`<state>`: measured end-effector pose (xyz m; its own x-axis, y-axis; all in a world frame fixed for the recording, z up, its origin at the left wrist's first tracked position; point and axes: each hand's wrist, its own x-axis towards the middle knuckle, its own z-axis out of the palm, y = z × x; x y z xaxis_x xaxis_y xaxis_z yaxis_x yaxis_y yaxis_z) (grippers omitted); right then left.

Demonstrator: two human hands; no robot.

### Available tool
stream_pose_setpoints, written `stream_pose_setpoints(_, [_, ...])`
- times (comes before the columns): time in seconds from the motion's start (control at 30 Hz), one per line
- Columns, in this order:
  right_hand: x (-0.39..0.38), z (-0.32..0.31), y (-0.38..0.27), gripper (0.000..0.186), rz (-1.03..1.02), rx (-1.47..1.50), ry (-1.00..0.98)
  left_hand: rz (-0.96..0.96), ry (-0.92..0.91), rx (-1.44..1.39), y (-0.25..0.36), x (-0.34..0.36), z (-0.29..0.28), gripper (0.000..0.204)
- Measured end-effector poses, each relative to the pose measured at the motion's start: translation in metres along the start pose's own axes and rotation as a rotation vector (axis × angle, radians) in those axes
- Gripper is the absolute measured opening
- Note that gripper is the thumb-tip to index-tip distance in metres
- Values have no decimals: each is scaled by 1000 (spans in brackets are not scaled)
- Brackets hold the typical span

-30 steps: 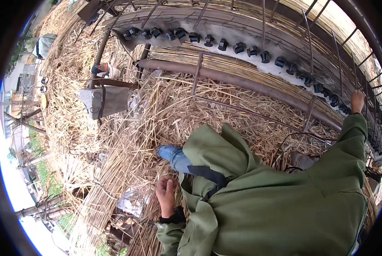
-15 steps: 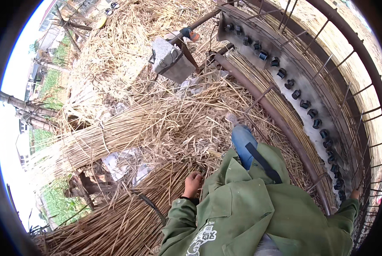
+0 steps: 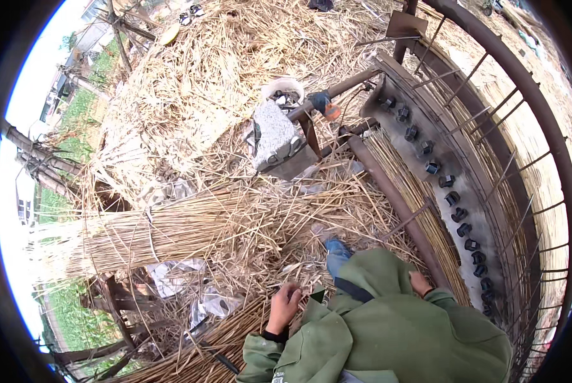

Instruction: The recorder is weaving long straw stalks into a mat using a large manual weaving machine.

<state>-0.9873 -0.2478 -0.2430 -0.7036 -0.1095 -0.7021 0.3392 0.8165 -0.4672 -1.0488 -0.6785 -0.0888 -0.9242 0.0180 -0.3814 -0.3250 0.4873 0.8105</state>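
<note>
My left hand (image 3: 284,307) rests on loose straw (image 3: 247,319) at the lower middle, fingers bent down into the stalks, nothing lifted. My right hand (image 3: 420,283) lies beside my raised knee in blue jeans (image 3: 337,252), close to the woven reed mat (image 3: 420,210) and the rusty metal bar (image 3: 394,198); its fingers are hidden. Both arms wear green jacket sleeves (image 3: 388,332). A tied bundle of long reeds (image 3: 139,236) lies to my left.
A curved metal frame with a row of black spools (image 3: 452,198) runs along the right. A grey block (image 3: 273,134) sits on a post ahead, with an orange and blue tool (image 3: 324,105) behind it. Crumpled plastic sheets (image 3: 171,274) lie in the straw. Wooden poles (image 3: 43,159) stand at left.
The view has swung round, so the frame now runs down the right side. My right hand has come down off the high frame rail to beside my knee. My left hand stays on the straw.
</note>
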Motion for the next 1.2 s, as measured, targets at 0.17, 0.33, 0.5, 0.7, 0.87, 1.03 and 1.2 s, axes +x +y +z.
stream_pose_setpoints(0.17, [160,-180,-291,20,-584,65,444,-204,169,-86,28,87,-92,14])
stream_pose_setpoints(0.33, [267,-233,-477,37,-877,6,686,-164,209,-215,68,119,-145,16])
stream_pose_setpoints(0.5, [343,-230,-529,54,-701,-234,712,-417,467,-66,46,90,-164,16])
stream_pose_setpoints(0.7, [348,-207,-545,42,-646,-479,739,-520,701,-162,3,72,-164,17])
stream_pose_setpoints(0.87, [352,-217,-552,43,-624,-443,700,-441,547,-88,-17,197,-221,22])
stream_pose_setpoints(1.03, [365,-225,-546,49,-551,-300,655,-216,37,66,2,418,-300,22])
stream_pose_setpoints(1.2, [375,-216,-550,44,-118,-211,898,366,-214,279,36,657,-331,18])
